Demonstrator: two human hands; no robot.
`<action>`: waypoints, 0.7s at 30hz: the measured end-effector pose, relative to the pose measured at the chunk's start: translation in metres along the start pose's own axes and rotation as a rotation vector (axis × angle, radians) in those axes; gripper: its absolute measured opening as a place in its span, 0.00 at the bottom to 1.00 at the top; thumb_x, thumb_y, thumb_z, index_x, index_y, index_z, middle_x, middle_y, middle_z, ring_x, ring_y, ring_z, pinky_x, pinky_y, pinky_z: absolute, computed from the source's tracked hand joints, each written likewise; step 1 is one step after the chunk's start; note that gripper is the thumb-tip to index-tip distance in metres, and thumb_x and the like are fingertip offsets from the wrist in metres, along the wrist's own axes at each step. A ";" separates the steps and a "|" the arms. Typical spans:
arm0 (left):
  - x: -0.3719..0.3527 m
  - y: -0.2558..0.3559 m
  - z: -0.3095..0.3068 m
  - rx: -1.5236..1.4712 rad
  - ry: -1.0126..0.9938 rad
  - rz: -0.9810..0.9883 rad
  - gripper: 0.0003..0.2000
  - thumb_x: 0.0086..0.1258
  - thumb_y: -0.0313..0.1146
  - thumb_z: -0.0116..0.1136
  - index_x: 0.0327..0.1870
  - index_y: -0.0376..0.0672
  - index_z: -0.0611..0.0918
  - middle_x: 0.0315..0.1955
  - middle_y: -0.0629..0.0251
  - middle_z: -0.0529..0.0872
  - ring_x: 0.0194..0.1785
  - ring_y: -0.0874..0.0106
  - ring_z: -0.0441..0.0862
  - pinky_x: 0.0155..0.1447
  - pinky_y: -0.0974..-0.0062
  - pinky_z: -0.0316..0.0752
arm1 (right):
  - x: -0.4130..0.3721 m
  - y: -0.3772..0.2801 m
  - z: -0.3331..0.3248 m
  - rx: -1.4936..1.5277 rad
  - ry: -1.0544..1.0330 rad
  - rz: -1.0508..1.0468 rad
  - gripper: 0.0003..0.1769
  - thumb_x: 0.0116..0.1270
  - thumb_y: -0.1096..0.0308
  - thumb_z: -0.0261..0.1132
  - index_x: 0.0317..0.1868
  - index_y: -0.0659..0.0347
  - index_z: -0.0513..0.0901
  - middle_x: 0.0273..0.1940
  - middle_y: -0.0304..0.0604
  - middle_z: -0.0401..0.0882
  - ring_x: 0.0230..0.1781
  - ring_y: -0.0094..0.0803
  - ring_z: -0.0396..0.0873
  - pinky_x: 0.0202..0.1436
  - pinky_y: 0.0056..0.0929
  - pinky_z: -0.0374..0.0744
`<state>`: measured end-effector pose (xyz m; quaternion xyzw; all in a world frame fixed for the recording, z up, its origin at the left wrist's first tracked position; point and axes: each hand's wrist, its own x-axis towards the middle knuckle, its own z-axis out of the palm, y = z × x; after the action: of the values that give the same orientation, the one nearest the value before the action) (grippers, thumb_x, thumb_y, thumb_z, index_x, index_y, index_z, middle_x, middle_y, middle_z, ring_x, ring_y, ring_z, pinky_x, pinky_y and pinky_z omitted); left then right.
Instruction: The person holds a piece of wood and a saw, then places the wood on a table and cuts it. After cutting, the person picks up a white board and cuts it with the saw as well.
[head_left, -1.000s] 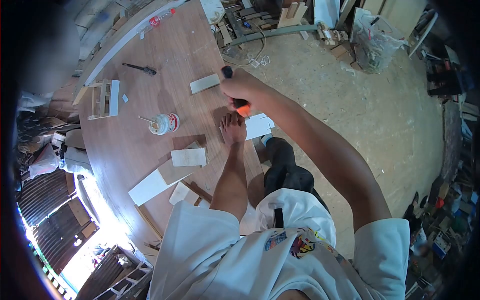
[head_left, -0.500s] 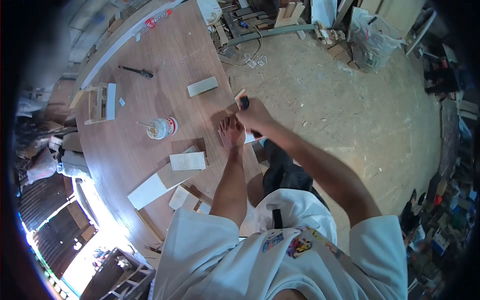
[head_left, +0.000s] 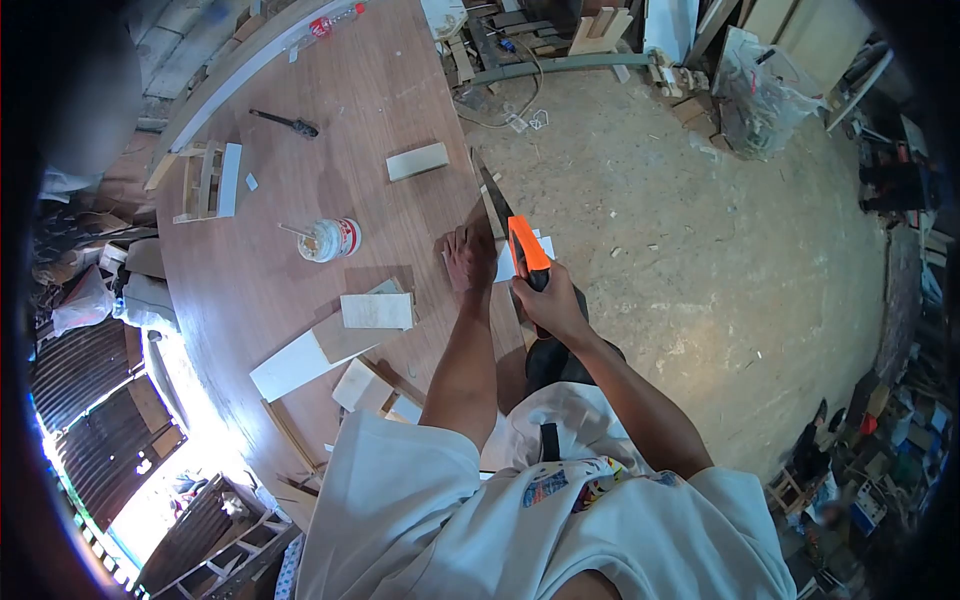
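Note:
My right hand [head_left: 548, 296] is wrapped round the black and orange handle of a hand saw [head_left: 528, 242]. Its dark blade points up and away, along the table's right edge. Beside it, my left hand [head_left: 468, 262] presses down on the table edge with fingers stretched out. A white board [head_left: 506, 264] shows just right of that hand, jutting past the edge next to the saw. Most of this board is hidden by my hand and the saw, so its full shape cannot be told.
On the wooden table [head_left: 340, 120] lie a white block [head_left: 417, 161], another block [head_left: 377, 310] and a long white board [head_left: 292, 366]. A tub [head_left: 330, 240] with a stick, a dark tool [head_left: 285, 123] and a small wooden frame [head_left: 210, 182] are farther left. Scraps dot the floor [head_left: 680, 260].
My right hand has drawn back toward my body with the saw, whose orange handle and blade now show clearly. My left hand stays at nearly the same spot; the whole view has shifted slightly.

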<state>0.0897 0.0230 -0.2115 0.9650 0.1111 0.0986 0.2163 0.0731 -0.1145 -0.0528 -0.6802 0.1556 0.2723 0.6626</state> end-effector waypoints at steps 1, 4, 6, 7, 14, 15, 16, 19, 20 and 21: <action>0.000 -0.001 0.000 0.005 -0.012 0.001 0.07 0.63 0.31 0.55 0.38 0.40 0.79 0.39 0.56 0.80 0.49 0.56 0.75 0.56 0.60 0.69 | 0.001 0.002 0.001 -0.085 0.019 -0.115 0.06 0.58 0.76 0.61 0.33 0.64 0.71 0.24 0.37 0.70 0.26 0.21 0.69 0.32 0.25 0.70; -0.002 -0.002 0.000 0.018 -0.024 0.000 0.07 0.62 0.31 0.55 0.38 0.40 0.79 0.39 0.56 0.80 0.49 0.56 0.75 0.56 0.60 0.69 | 0.001 0.003 0.007 -0.174 0.049 -0.212 0.07 0.58 0.76 0.61 0.35 0.65 0.71 0.25 0.41 0.71 0.27 0.25 0.73 0.35 0.27 0.72; -0.002 -0.003 0.002 0.023 -0.020 -0.003 0.07 0.62 0.31 0.56 0.38 0.40 0.79 0.39 0.56 0.79 0.49 0.56 0.75 0.56 0.61 0.69 | 0.004 0.002 0.009 -0.182 0.058 -0.197 0.07 0.57 0.76 0.61 0.35 0.65 0.72 0.25 0.43 0.72 0.28 0.27 0.74 0.36 0.28 0.73; -0.001 -0.002 0.000 0.013 -0.012 0.011 0.07 0.62 0.31 0.56 0.38 0.40 0.79 0.39 0.56 0.79 0.48 0.56 0.75 0.55 0.60 0.69 | 0.008 0.002 0.010 -0.175 0.048 -0.217 0.07 0.57 0.76 0.60 0.36 0.65 0.72 0.25 0.44 0.73 0.28 0.30 0.75 0.36 0.29 0.73; 0.000 -0.006 0.004 -0.032 0.002 0.032 0.05 0.61 0.31 0.56 0.34 0.42 0.77 0.35 0.58 0.78 0.43 0.57 0.75 0.49 0.58 0.69 | 0.062 -0.048 0.004 0.024 -0.063 0.076 0.06 0.59 0.76 0.59 0.35 0.60 0.69 0.19 0.36 0.67 0.15 0.24 0.69 0.17 0.31 0.70; -0.001 -0.005 0.005 -0.035 0.002 0.032 0.05 0.61 0.31 0.56 0.34 0.42 0.77 0.35 0.58 0.78 0.43 0.57 0.75 0.49 0.58 0.69 | 0.075 -0.055 0.003 0.023 -0.060 0.075 0.06 0.59 0.76 0.59 0.35 0.60 0.69 0.19 0.36 0.67 0.15 0.24 0.69 0.17 0.31 0.70; -0.001 -0.002 0.002 -0.022 0.014 0.018 0.05 0.61 0.31 0.56 0.34 0.42 0.77 0.34 0.58 0.78 0.43 0.57 0.75 0.49 0.59 0.69 | 0.088 -0.060 0.002 0.148 -0.161 0.135 0.06 0.59 0.77 0.59 0.34 0.60 0.69 0.19 0.36 0.67 0.14 0.24 0.68 0.16 0.30 0.70; 0.002 0.002 0.002 -0.046 0.039 -0.024 0.05 0.60 0.32 0.56 0.34 0.43 0.77 0.33 0.57 0.78 0.42 0.57 0.76 0.48 0.60 0.70 | 0.102 -0.070 0.010 0.216 -0.214 0.211 0.06 0.58 0.79 0.57 0.33 0.59 0.69 0.19 0.36 0.66 0.13 0.24 0.65 0.15 0.29 0.68; 0.002 0.001 0.002 -0.058 0.055 -0.014 0.05 0.60 0.32 0.56 0.34 0.43 0.77 0.33 0.58 0.78 0.42 0.57 0.76 0.48 0.60 0.70 | 0.098 -0.072 0.012 0.156 -0.231 0.179 0.04 0.57 0.80 0.54 0.29 0.62 0.68 0.19 0.39 0.67 0.13 0.26 0.67 0.14 0.31 0.67; 0.001 0.000 0.001 -0.069 0.068 -0.008 0.05 0.60 0.32 0.56 0.34 0.44 0.77 0.33 0.58 0.77 0.42 0.57 0.76 0.49 0.60 0.70 | 0.093 -0.072 0.014 0.094 -0.249 0.152 0.04 0.57 0.81 0.52 0.25 0.65 0.68 0.18 0.42 0.68 0.13 0.27 0.68 0.14 0.33 0.67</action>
<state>0.0910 0.0225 -0.2124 0.9526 0.1187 0.1344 0.2458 0.1871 -0.0817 -0.0473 -0.5958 0.1358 0.3961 0.6854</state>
